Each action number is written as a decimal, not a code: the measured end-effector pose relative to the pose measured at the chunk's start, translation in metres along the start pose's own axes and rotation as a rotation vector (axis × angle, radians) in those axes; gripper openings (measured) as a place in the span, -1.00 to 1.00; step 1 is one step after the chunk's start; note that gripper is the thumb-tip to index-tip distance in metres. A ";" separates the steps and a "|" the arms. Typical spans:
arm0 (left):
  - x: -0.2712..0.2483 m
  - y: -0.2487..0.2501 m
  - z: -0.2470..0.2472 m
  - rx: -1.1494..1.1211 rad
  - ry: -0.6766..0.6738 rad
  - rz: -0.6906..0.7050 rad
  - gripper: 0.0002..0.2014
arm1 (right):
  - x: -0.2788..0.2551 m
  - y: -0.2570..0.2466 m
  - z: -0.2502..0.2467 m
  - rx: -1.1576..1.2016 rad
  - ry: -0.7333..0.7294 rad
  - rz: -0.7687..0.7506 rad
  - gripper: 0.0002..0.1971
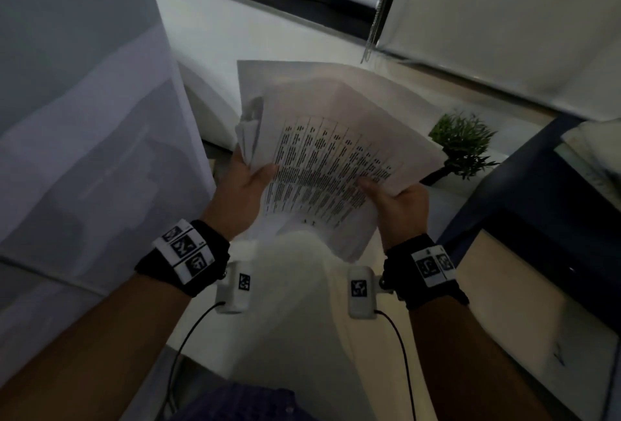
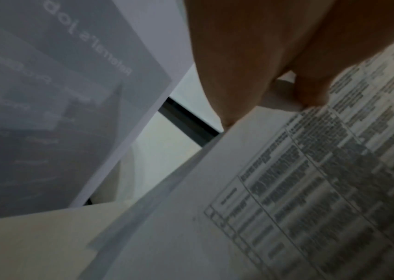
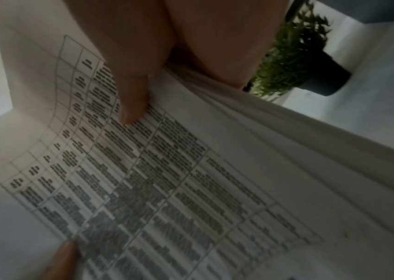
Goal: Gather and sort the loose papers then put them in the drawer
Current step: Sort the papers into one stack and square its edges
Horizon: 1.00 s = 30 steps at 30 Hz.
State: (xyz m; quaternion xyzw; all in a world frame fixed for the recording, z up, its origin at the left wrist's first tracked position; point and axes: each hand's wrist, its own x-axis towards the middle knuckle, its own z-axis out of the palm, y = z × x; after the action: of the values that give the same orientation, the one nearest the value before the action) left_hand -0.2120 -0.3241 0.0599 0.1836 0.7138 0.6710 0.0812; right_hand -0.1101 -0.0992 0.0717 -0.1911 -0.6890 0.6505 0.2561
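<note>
Both hands (image 1: 248, 182) grip the papers (image 1: 336, 151) between them.

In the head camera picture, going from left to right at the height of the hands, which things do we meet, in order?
Large pale sheet → left hand → stack of papers → right hand → small potted plant → dark blue furniture.

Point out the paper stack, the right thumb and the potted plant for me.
paper stack (image 1: 322, 158): head view, printed table on the top sheet.
right thumb (image 3: 131, 102): right wrist view, its tip pressed on the sheet.
potted plant (image 1: 462, 138): head view, green leaves.
</note>
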 end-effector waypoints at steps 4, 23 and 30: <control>-0.017 -0.009 0.011 -0.047 0.047 -0.053 -0.42 | -0.014 0.000 -0.004 -0.043 0.014 -0.052 -0.66; -0.009 0.019 0.031 -0.263 0.086 -0.004 -0.53 | -0.006 -0.041 0.003 0.140 0.283 -0.143 -0.83; 0.001 0.042 0.049 -0.293 0.353 0.082 -0.83 | -0.007 -0.037 0.006 -0.071 0.249 -0.231 -0.73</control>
State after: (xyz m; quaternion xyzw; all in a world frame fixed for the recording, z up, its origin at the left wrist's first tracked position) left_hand -0.1892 -0.2768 0.0972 0.0786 0.6036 0.7921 -0.0467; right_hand -0.1051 -0.1112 0.1075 -0.1990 -0.6919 0.5632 0.4055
